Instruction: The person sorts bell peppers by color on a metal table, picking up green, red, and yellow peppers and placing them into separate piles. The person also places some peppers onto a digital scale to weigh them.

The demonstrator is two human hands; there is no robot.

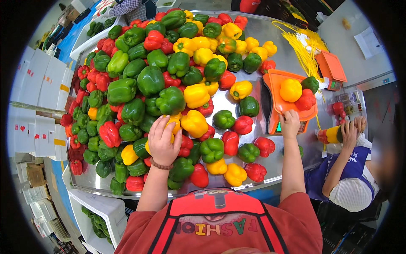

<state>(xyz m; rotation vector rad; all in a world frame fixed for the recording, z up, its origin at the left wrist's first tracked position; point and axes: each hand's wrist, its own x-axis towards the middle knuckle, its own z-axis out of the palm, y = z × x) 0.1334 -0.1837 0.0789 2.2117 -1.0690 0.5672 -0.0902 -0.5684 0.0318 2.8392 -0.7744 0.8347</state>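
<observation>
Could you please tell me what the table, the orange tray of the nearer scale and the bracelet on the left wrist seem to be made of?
Table: metal, probably stainless steel; smooth, grey, with bright reflections.
Orange tray: most likely plastic; smooth, evenly coloured, with a moulded-looking raised edge.
Bracelet: brown beads, perhaps wood; too small here to exclude stone or plastic.

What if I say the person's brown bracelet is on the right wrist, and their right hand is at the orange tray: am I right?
Not quite: the head view shows the brown bracelet on the left wrist. The right hand is at the orange tray.
</observation>
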